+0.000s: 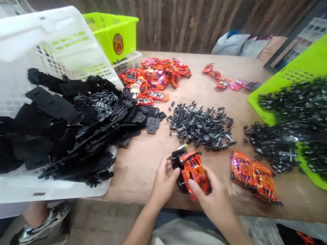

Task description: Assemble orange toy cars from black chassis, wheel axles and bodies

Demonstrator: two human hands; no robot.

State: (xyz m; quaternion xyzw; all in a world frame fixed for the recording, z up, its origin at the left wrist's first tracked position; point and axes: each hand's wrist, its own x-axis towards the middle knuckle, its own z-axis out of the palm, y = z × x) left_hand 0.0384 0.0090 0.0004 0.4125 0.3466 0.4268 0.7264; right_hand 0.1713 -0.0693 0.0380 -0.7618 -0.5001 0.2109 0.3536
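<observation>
My left hand (165,181) is closed on a black toy car chassis (176,162), near the table's front edge. Right beside that part, an orange toy car body (194,168) is gripped by my right hand (214,196), its thumb across the shell. Whether the two parts are joined I cannot tell. Just beyond my hands lies a heap of small black wheels on metal axles (202,127). To the right, a pair of orange toy cars (253,175) rest side by side on the table.
A tipped white basket (100,189) spills black chassis parts (56,108) at left. Orange car shells (157,75) are heaped behind. Green baskets (319,186) with black wheels (302,100) stand at right. Several shells (223,83) lie in a row at the back.
</observation>
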